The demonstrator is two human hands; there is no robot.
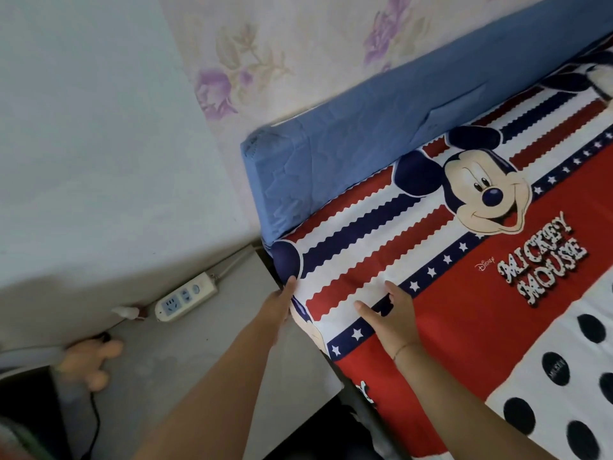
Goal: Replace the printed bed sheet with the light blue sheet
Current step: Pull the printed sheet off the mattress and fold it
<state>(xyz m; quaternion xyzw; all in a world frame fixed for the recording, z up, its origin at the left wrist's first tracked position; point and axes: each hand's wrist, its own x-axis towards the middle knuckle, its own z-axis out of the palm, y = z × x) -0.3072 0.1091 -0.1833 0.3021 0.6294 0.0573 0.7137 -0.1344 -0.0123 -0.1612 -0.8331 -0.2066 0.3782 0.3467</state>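
Note:
The printed bed sheet (464, 293), red, white and navy with a cartoon mouse, covers the bed on the right. My left hand (278, 303) is at the sheet's side edge near the head corner, fingers tucked along the hanging edge. My right hand (391, 313) lies flat on top of the sheet with fingers spread, just inside that edge. A blue quilted headboard cover (348, 141) runs along the wall behind the bed. No light blue sheet is recognisable in view.
A grey bedside surface (205, 343) stands left of the bed, carrying a white power strip (185, 297) with its cable. A small toy figure (89, 360) lies near its front left. Floral wallpaper (265, 54) is behind the headboard.

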